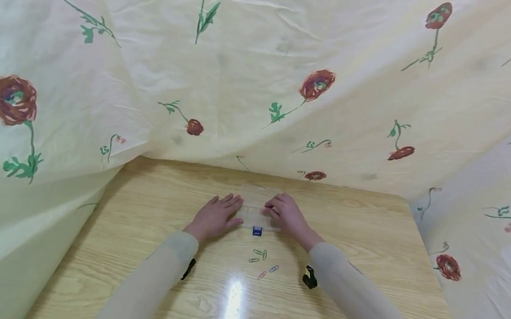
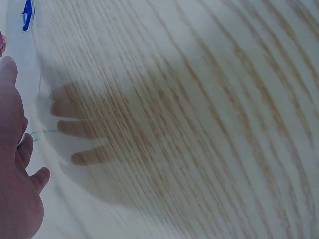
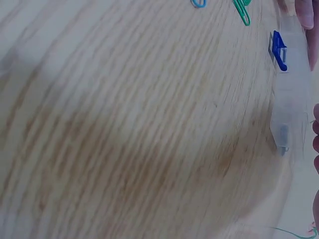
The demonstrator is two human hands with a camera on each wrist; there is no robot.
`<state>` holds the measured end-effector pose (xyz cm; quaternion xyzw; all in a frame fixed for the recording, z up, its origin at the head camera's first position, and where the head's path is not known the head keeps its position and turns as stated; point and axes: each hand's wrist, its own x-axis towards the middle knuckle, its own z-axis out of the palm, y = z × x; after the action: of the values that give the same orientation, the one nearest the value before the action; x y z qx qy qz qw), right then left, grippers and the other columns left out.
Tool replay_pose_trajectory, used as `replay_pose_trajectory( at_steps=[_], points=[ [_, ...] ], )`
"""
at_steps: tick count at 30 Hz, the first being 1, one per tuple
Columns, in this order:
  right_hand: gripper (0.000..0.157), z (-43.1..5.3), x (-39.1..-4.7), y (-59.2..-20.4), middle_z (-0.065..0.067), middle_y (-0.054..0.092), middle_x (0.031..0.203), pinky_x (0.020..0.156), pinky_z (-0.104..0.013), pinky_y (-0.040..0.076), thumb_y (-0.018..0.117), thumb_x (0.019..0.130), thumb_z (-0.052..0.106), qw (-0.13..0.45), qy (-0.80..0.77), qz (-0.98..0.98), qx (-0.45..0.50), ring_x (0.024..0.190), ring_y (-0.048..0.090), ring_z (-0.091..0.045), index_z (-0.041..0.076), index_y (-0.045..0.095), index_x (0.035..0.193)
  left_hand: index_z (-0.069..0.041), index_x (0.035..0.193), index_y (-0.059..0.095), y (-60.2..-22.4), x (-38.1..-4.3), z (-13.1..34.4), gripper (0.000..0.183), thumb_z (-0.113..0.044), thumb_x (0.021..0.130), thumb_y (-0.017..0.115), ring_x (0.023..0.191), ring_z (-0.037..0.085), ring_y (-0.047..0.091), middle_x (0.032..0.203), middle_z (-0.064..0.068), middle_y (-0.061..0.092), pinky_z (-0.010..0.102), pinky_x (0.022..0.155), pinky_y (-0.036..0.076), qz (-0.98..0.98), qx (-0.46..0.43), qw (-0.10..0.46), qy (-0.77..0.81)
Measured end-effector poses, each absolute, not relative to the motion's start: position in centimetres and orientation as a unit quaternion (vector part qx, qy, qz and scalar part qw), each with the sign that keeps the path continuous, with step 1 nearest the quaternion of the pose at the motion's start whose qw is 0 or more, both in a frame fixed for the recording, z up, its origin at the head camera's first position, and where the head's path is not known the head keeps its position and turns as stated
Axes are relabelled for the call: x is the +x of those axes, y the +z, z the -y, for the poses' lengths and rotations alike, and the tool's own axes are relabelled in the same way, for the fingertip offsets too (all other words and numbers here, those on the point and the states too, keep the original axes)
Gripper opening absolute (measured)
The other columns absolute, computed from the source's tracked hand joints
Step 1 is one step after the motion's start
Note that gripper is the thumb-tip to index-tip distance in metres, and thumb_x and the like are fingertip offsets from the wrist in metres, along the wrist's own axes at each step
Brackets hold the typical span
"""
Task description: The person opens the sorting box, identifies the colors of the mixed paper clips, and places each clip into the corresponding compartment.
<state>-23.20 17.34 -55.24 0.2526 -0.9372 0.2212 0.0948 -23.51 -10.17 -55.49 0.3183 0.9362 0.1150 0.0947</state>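
Observation:
A clear plastic box point(image 1: 253, 217) with a blue latch point(image 1: 257, 231) on its near side lies on the table, its see-through lid point(image 1: 259, 193) tilted back behind it. My left hand point(image 1: 217, 216) rests at the box's left end with fingers extended. Over the right part of the box is my right hand point(image 1: 288, 216), fingers bent down toward the inside; I cannot tell whether they pinch anything. In the right wrist view the box wall point(image 3: 291, 94) and blue latch point(image 3: 280, 51) show, with only fingertips at the edge. The left wrist view catches my left hand point(image 2: 17, 159) at its border.
Nearer than the box lie several paper clips: green clips point(image 1: 258, 252), a blue clip point(image 1: 274, 268) and a pink clip point(image 1: 262, 275). A flowered cloth point(image 1: 242, 102) hangs behind and beside the wooden table point(image 1: 351, 225). Black wrist gear point(image 1: 310, 278) shows under the right sleeve.

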Motion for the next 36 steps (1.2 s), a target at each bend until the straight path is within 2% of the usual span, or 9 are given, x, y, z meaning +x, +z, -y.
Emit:
replay_pose_trajectory(
  at_steps=[5,12,24,36],
  points=[
    [0.012,-18.0,-22.9,-55.0,-0.008,0.075,0.103,0.111,-0.052,0.052,0.079,0.098,0.011,0.093,0.224,0.936,0.257,0.103,0.068,-0.029,0.004,0.079,0.107,-0.015,0.169,0.032,-55.7,-23.8,10.0,0.072,-0.059,0.112,0.041,0.163,0.023,0.024,0.175,0.0,0.029,0.052,0.133,0.02,-0.938,0.316,0.088,0.114],
    [0.021,-19.8,-20.4,-53.9,-0.012,0.075,0.11,0.094,-0.048,0.06,0.083,0.093,0.008,0.091,0.243,0.927,0.27,0.106,0.066,-0.03,0.001,0.079,0.113,-0.015,0.169,0.033,-55.6,-23.9,9.9,0.072,-0.059,0.112,0.042,0.163,0.024,0.025,0.175,0.001,0.029,0.053,0.133,0.02,-0.936,0.321,0.088,0.116],
    [0.033,-21.5,-15.4,-54.1,-0.009,0.074,0.115,0.095,-0.045,0.062,0.086,0.09,0.01,0.061,0.259,0.922,0.279,0.108,0.069,-0.026,0.005,0.078,0.122,-0.016,0.168,0.034,-55.3,-24.1,10.0,0.072,-0.06,0.111,0.043,0.163,0.024,0.023,0.175,0.0,0.03,0.053,0.133,0.021,-0.935,0.329,0.09,0.099],
    [0.038,-22.1,-12.0,-55.5,-0.005,0.072,0.125,0.099,-0.044,0.061,0.085,0.092,0.017,0.03,0.285,0.918,0.273,0.115,0.067,-0.023,0.009,0.077,0.128,-0.016,0.168,0.035,-54.9,-24.0,10.0,0.071,-0.058,0.112,0.044,0.163,0.025,0.023,0.175,0.001,0.029,0.054,0.133,0.021,-0.934,0.33,0.102,0.092]
  ],
)
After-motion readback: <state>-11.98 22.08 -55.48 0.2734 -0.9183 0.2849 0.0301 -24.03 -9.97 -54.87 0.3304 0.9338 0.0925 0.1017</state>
